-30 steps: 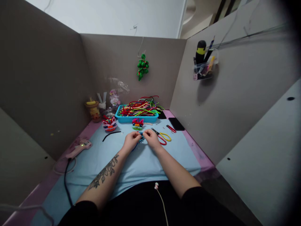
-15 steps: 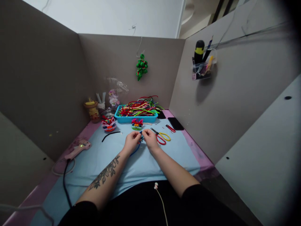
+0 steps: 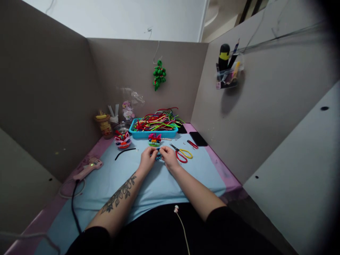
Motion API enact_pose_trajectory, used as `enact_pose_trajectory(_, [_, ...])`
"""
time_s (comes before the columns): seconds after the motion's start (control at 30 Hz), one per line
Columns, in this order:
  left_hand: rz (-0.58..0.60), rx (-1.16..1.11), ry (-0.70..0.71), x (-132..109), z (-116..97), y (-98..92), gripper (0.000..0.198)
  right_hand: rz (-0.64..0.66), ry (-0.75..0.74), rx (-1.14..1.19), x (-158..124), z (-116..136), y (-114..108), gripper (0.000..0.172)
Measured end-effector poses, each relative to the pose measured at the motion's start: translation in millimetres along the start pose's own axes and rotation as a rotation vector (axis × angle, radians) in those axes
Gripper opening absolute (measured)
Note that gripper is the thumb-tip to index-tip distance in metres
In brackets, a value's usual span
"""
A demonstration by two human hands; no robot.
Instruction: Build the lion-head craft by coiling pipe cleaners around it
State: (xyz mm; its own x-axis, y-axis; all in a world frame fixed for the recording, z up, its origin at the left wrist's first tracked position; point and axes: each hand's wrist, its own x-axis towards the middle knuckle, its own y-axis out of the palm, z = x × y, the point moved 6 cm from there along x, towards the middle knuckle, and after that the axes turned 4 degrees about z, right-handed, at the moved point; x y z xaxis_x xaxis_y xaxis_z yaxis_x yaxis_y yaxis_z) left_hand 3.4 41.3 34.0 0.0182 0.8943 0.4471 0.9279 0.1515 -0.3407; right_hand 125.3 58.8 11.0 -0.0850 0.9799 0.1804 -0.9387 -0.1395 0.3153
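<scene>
A small blue piece of knotted cord work (image 3: 158, 156) is held between my two hands above the light blue cloth. My left hand (image 3: 148, 158) pinches it from the left, and my right hand (image 3: 169, 157) pinches it from the right. The fingertips nearly meet and hide much of the piece. Just beyond them sits a pink, orange and green knotted figure (image 3: 154, 139). Scissors (image 3: 183, 153) with one red and one yellow handle lie open beside my right hand. To the left lies a short black cord (image 3: 124, 152).
Behind the hands stands a blue tray (image 3: 154, 134) heaped with coloured cords (image 3: 156, 122). A second knotted figure (image 3: 123, 141) sits at the left, near a pink glue-gun-like tool (image 3: 89, 169) with its lead. A phone (image 3: 198, 139) and a red cutter (image 3: 192, 144) lie right. Partitions enclose the table.
My left hand has shifted slightly, and both hands have turned a little around the blue piece. The loose blue strand that hung below my left hand no longer shows there.
</scene>
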Motion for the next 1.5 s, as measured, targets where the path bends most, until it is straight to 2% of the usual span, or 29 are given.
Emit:
enact_pose_trajectory(0.2, [-0.029,0.089,0.092,0,-4,-3.2,0.008,0.089,0.068,0.049,-3,2,7,0.033])
enact_pose_trajectory(0.33, [-0.026,0.091,0.087,0,-3,-3.7,0.008,0.115,0.063,0.026,-3,3,7,0.033])
enact_pose_trajectory(0.5, [-0.001,0.025,0.028,2,-2,-5.0,0.009,0.092,0.004,-0.088,-1,6,0,0.027])
enact_pose_trajectory(0.7, [0.124,-0.186,-0.18,2,5,3.0,0.017,0.048,-0.099,-0.245,-2,16,-8,0.021])
enact_pose_trajectory(0.9, [0.196,-0.319,-0.24,-1,5,11.7,0.022,0.008,-0.121,-0.237,-1,15,-11,0.02])
enact_pose_trajectory(1.07, [0.191,-0.394,-0.258,-2,5,14.6,0.028,-0.005,-0.104,-0.179,1,10,-9,0.02])
enact_pose_trajectory(1.27, [0.178,-0.441,-0.272,-3,7,18.5,0.027,-0.056,-0.14,-0.213,-3,14,-8,0.019])
enact_pose_trajectory(1.5, [0.16,-0.489,-0.312,-4,10,20.8,0.029,-0.066,-0.112,-0.134,3,0,-10,0.02])
